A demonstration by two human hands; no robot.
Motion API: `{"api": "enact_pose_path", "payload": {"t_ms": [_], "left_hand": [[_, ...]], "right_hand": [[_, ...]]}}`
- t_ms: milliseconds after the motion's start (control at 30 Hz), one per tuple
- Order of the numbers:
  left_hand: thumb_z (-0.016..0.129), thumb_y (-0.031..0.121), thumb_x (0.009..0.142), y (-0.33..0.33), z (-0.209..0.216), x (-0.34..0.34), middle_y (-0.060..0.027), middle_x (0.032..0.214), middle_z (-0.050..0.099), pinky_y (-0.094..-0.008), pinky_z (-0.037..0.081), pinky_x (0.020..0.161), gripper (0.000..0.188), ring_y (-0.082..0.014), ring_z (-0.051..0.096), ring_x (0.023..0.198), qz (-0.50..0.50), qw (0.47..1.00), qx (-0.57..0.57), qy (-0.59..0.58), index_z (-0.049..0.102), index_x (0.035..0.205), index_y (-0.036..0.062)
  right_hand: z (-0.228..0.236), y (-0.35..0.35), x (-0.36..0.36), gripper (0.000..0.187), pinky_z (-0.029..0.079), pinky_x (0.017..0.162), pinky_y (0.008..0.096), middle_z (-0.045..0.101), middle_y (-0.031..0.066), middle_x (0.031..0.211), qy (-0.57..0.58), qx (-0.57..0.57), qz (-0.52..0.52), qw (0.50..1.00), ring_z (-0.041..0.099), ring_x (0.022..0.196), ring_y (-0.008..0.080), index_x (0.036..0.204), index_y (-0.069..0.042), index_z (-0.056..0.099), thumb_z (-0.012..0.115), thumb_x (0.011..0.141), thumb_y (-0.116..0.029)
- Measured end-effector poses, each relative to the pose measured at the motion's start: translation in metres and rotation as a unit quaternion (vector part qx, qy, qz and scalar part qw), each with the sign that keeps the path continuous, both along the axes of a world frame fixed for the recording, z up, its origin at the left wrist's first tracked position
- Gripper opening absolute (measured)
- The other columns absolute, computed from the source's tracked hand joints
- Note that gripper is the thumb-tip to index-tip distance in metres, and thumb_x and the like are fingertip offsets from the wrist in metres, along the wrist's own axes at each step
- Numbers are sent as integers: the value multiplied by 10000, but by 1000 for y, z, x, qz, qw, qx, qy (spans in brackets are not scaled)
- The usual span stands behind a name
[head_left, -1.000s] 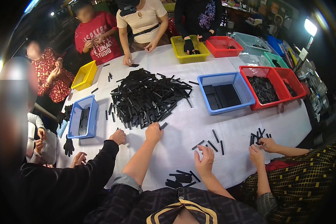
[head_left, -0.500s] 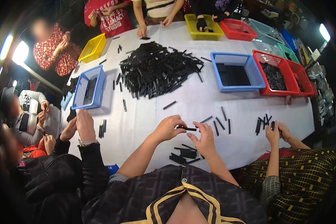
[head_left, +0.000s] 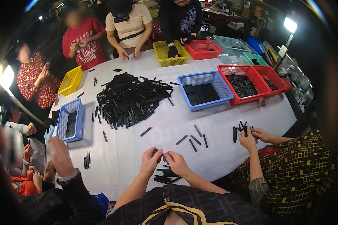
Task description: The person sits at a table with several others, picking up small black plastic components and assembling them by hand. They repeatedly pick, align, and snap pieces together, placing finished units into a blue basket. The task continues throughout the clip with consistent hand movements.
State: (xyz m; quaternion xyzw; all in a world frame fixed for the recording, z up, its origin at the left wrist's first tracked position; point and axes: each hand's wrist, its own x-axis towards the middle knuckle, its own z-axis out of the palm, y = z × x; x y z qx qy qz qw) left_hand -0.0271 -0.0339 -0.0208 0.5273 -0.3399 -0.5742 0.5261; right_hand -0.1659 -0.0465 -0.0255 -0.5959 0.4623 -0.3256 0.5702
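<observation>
Head view: left hand (head_left: 150, 161) pinches a slim black plastic-looking strip (head_left: 155, 150), right hand (head_left: 177, 164) adjoining, grip unclear, before a broad black heap (head_left: 131, 97) likely unworked.

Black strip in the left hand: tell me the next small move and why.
Probably turn the black strip slightly with the right hand: the left hand holds it, the right is close beside it, and much of the strip is hidden from view.

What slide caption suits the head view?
Left hand pinching a dark piece, right hand close by, black strips heaped on the white table.
</observation>
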Motion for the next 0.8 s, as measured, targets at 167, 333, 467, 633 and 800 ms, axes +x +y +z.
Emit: {"api": "enact_pose_path", "payload": {"t_ms": [167, 333, 467, 633, 800], "left_hand": [[543, 172, 865, -2, -8, 24, 37, 505, 418, -186, 210, 363, 235, -35, 324, 394, 141, 988, 1, 60, 480, 656, 83], [539, 229, 880, -2, 15, 28, 29, 491, 425, -195, 222, 355, 258, -49, 362, 402, 36, 996, 77, 11, 505, 676, 74], [580, 227, 863, 6, 3, -1, 48, 519, 412, -198, 221, 396, 263, -28, 321, 438, -36, 997, 26, -65, 506, 667, 67], [580, 237, 861, -13, 22, 31, 47, 505, 411, -212, 257, 408, 298, -43, 328, 434, 90, 996, 22, 16, 490, 627, 76], [549, 209, 875, -13, 53, 47, 81, 525, 331, -202, 161, 376, 255, -22, 255, 414, 35, 997, -5, 70, 446, 664, 108]], "right_hand": [[2, 14, -13, 322, 314, 488, 272, 424, 15, 541, -54, 45, 40, 997, 350, 520, 99, 712, 0, 529, 471, 907, -250], [1, 25, -17, 293, 299, 523, 223, 413, -24, 596, -28, 78, -17, 996, 346, 572, 62, 720, -11, 515, 451, 922, -213], [3, 18, 0, 285, 305, 529, 219, 410, -22, 602, -24, -3, -13, 1000, 351, 581, 57, 723, -8, 510, 447, 923, -202], [34, 25, -15, 280, 315, 548, 225, 412, -14, 603, -37, 73, -23, 996, 360, 591, 64, 681, -26, 465, 446, 916, -175], [11, 23, -27, 299, 337, 611, 224, 453, 8, 649, -135, 113, -17, 984, 410, 633, 87, 709, -24, 496, 434, 930, -215]]}}
